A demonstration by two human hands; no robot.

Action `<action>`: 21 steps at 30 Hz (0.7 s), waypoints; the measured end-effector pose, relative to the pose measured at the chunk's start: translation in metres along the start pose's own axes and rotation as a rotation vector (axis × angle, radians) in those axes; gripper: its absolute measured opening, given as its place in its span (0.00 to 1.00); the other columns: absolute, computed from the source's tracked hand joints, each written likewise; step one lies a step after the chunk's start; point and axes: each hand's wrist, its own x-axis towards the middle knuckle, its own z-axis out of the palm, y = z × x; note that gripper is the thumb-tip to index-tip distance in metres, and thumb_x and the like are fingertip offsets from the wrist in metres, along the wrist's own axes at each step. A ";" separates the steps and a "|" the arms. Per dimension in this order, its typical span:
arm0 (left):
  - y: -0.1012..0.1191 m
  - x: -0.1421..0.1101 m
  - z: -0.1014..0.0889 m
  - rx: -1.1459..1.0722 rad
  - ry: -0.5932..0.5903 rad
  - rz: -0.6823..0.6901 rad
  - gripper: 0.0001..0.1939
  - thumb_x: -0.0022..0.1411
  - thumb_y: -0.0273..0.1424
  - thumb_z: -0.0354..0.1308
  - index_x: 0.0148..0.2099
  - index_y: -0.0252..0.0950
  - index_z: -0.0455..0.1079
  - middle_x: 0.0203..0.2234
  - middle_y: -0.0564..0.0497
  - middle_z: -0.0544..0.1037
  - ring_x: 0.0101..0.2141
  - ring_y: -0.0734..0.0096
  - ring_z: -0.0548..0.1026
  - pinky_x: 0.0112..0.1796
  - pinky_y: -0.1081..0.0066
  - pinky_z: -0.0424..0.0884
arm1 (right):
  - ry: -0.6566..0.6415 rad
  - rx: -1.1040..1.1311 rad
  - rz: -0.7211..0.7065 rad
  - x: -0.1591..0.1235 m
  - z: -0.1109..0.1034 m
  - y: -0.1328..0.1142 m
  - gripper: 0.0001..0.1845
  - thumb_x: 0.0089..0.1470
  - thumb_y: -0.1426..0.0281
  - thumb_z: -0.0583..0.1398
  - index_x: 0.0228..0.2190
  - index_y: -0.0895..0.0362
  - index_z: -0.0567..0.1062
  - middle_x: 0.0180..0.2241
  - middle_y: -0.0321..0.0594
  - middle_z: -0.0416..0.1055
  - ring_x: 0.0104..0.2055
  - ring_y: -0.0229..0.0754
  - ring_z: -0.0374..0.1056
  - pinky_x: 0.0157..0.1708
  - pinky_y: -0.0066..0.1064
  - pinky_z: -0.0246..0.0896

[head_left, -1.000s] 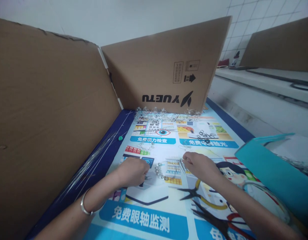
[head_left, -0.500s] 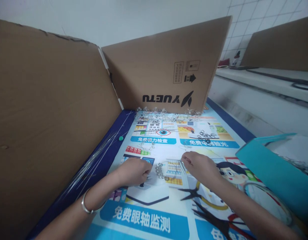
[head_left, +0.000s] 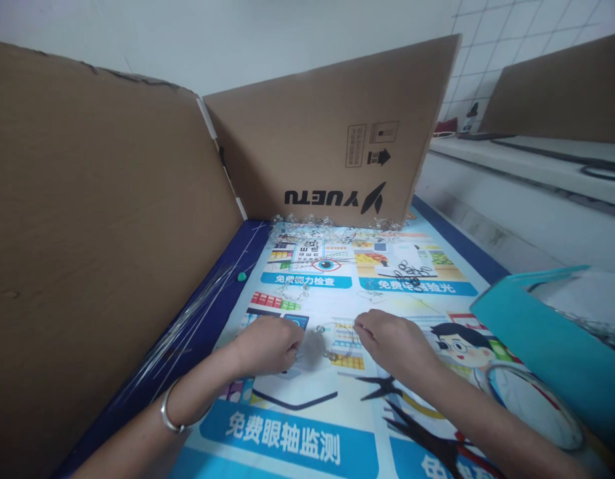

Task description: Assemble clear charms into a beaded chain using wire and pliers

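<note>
My left hand is closed, back upward, at the middle of the printed sheet. What its fingers pinch is hidden beneath them. To its right, my right hand is closed too, its fingertips on a thin beaded strand. The strand curves through the gap between my hands, and its clear beads are smeared by motion. Below my right wrist lie small dark-jawed pliers with yellow handles. Larger red-handled pliers rest nearer to me, partly under the forearm.
Cardboard panels wall off the left and back. Wire pieces pile along the back panel, with dark loops in front. Long wires lie at left beside a green lump. A turquoise box and wire coil sit at right.
My right hand has shifted slightly left and down, and the wire loops by its fingertips are now mostly hidden. The beads between the hands have spread and blurred. My left hand has barely moved.
</note>
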 end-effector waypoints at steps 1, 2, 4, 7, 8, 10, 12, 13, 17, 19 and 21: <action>0.000 0.000 0.000 0.001 -0.005 -0.006 0.07 0.51 0.27 0.46 0.29 0.37 0.65 0.25 0.52 0.73 0.25 0.69 0.68 0.23 0.72 0.53 | -0.005 0.000 -0.006 0.000 0.000 -0.001 0.13 0.55 0.70 0.48 0.25 0.55 0.69 0.26 0.35 0.68 0.28 0.35 0.64 0.24 0.25 0.47; 0.001 0.000 0.000 0.002 -0.011 -0.012 0.07 0.52 0.27 0.46 0.29 0.37 0.65 0.25 0.52 0.74 0.25 0.69 0.68 0.22 0.72 0.52 | -0.010 -0.002 -0.014 0.000 -0.001 -0.001 0.13 0.55 0.70 0.48 0.25 0.55 0.69 0.26 0.35 0.68 0.28 0.35 0.64 0.24 0.25 0.47; 0.002 0.000 -0.001 0.005 -0.026 -0.027 0.07 0.52 0.27 0.45 0.29 0.36 0.65 0.25 0.51 0.74 0.24 0.69 0.68 0.22 0.72 0.52 | -0.020 -0.009 -0.025 -0.001 -0.001 -0.002 0.13 0.55 0.70 0.48 0.25 0.55 0.69 0.26 0.35 0.68 0.27 0.35 0.64 0.24 0.25 0.47; 0.002 0.000 -0.002 -0.005 -0.043 -0.049 0.08 0.51 0.27 0.45 0.29 0.36 0.65 0.24 0.51 0.73 0.24 0.70 0.68 0.22 0.73 0.52 | -0.017 -0.016 -0.035 -0.001 0.000 -0.002 0.13 0.55 0.70 0.48 0.25 0.54 0.69 0.26 0.35 0.68 0.28 0.36 0.65 0.24 0.25 0.47; 0.002 0.000 -0.002 -0.011 -0.042 -0.050 0.07 0.51 0.27 0.46 0.29 0.36 0.65 0.25 0.51 0.73 0.24 0.70 0.68 0.23 0.73 0.52 | -0.016 -0.018 -0.037 -0.001 0.001 -0.003 0.13 0.55 0.70 0.48 0.26 0.54 0.69 0.26 0.35 0.68 0.28 0.36 0.65 0.24 0.26 0.47; 0.002 0.001 -0.002 -0.023 -0.035 -0.039 0.07 0.49 0.26 0.46 0.28 0.36 0.65 0.25 0.51 0.74 0.25 0.70 0.68 0.23 0.73 0.53 | -0.020 -0.019 -0.039 -0.002 0.001 -0.003 0.13 0.55 0.70 0.48 0.26 0.54 0.70 0.26 0.35 0.69 0.28 0.37 0.65 0.24 0.26 0.48; 0.001 0.001 -0.002 -0.026 -0.024 -0.024 0.07 0.49 0.26 0.46 0.27 0.37 0.65 0.25 0.52 0.74 0.25 0.70 0.68 0.24 0.73 0.53 | -0.031 -0.021 -0.044 -0.002 0.002 -0.003 0.13 0.55 0.70 0.48 0.26 0.54 0.70 0.26 0.35 0.69 0.29 0.37 0.65 0.24 0.26 0.48; 0.001 0.001 -0.002 -0.024 -0.021 -0.018 0.07 0.48 0.26 0.46 0.27 0.37 0.65 0.24 0.52 0.73 0.25 0.70 0.68 0.24 0.72 0.53 | -0.035 -0.023 -0.047 -0.002 0.002 -0.003 0.13 0.55 0.70 0.48 0.26 0.54 0.70 0.26 0.35 0.69 0.28 0.37 0.65 0.24 0.26 0.48; 0.001 0.000 -0.002 -0.023 -0.022 -0.007 0.07 0.47 0.25 0.47 0.25 0.36 0.65 0.24 0.52 0.74 0.26 0.70 0.68 0.25 0.72 0.55 | -0.028 -0.037 -0.080 -0.003 0.002 -0.004 0.14 0.56 0.70 0.47 0.25 0.55 0.70 0.26 0.36 0.69 0.29 0.37 0.65 0.24 0.26 0.48; 0.002 0.000 -0.003 -0.016 -0.025 -0.001 0.07 0.48 0.26 0.47 0.25 0.36 0.66 0.24 0.52 0.74 0.26 0.69 0.69 0.26 0.72 0.56 | -0.033 -0.045 -0.097 -0.003 0.001 -0.005 0.14 0.56 0.71 0.47 0.26 0.56 0.70 0.27 0.37 0.69 0.29 0.37 0.65 0.25 0.26 0.49; 0.004 -0.001 -0.004 0.001 -0.028 -0.003 0.08 0.49 0.26 0.47 0.26 0.37 0.66 0.24 0.51 0.74 0.26 0.69 0.69 0.26 0.71 0.57 | -0.044 -0.048 -0.101 -0.003 0.000 -0.006 0.14 0.56 0.71 0.47 0.26 0.56 0.70 0.27 0.38 0.69 0.29 0.37 0.65 0.25 0.26 0.49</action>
